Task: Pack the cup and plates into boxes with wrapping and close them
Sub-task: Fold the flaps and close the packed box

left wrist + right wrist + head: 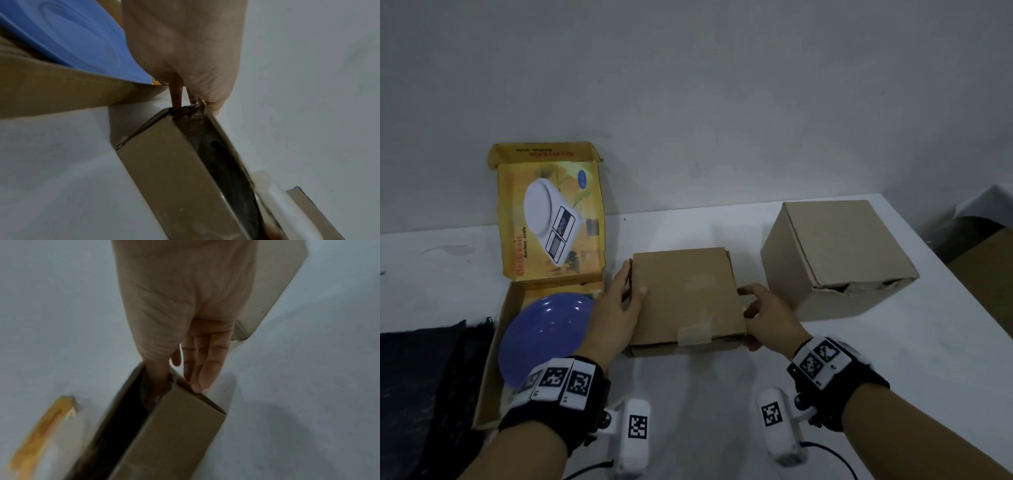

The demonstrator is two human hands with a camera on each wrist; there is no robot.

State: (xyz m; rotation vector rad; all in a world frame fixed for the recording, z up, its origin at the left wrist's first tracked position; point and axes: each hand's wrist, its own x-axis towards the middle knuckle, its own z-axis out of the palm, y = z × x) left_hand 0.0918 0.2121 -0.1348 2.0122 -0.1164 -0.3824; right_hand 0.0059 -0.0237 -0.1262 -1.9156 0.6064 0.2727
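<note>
A flat brown cardboard box lies in the middle of the white table, its lid lowered but slightly ajar. In the left wrist view the flat box shows a dark gap with dark wrapping inside. My left hand grips its left edge, thumb on top of the lid. My right hand grips its right edge; in the right wrist view the thumb of that hand sits in the gap under the lid and the fingers press the side wall. A blue plate lies unwrapped in an open yellow kitchen-scale box at the left.
A taller brown carton stands closed at the right, close to the table's right edge. Black wrapping material lies at the far left. The yellow box's lid stands upright against the wall.
</note>
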